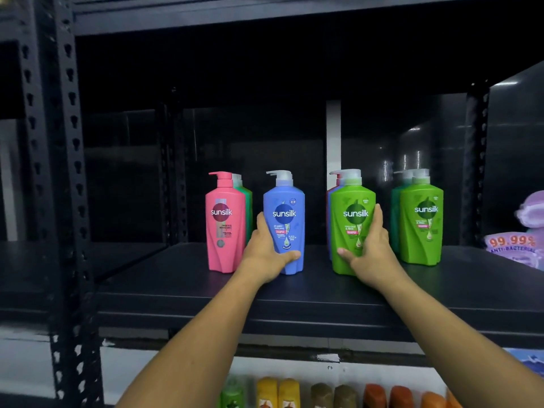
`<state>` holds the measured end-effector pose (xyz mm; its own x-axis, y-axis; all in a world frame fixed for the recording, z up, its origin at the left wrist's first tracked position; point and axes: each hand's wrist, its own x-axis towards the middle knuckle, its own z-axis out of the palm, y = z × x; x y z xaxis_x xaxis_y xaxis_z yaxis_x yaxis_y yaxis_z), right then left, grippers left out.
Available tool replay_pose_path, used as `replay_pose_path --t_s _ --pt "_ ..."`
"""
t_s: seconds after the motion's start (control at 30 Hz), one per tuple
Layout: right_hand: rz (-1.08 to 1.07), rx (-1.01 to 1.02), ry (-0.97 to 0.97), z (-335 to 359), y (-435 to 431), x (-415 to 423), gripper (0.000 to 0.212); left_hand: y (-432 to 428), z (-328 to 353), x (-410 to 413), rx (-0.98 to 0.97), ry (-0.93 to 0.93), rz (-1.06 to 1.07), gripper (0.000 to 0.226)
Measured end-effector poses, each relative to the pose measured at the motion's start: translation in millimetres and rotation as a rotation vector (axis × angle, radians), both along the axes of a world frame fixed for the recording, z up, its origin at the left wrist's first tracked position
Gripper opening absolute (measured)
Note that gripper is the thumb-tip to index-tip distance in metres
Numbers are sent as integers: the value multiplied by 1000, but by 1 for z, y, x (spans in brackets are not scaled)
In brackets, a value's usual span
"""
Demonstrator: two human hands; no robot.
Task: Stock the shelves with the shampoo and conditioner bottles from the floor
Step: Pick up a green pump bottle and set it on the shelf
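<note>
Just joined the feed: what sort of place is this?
Probably a shop aisle or stockroom: black slotted-metal shelving, Sunsilk pump bottles lined up label-forward, an anti-bacterial pack at the right, more bottles below.

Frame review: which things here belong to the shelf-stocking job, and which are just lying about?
Job:
- blue bottle, gripped by the left hand
- green bottle, gripped by the right hand
- pink bottle and far-right bottle, standing on the shelf

Lying about:
- purple anti-bacterial pack at the right edge
- row of bottles on the level below
</note>
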<state>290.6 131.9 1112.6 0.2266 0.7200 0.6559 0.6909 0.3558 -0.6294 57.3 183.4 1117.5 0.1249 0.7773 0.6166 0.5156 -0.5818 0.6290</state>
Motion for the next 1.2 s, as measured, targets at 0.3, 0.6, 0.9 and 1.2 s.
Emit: replay_pose_path --t_s 0.3,0.6,0.9,1.2 --pt "-314 308 -241 7 -15 -6 84 -32 4 -16 17 162 71 69" --pt "116 78 -343 7 2 -78 81 -34 15 -92 225 -50 399 51" --pt "129 -154 -92 -5 35 -111 109 7 7 -118 -168 -91 118 129" --pt "127 -152 -112 -7 35 -107 108 7 1 -118 -129 -83 60 94"
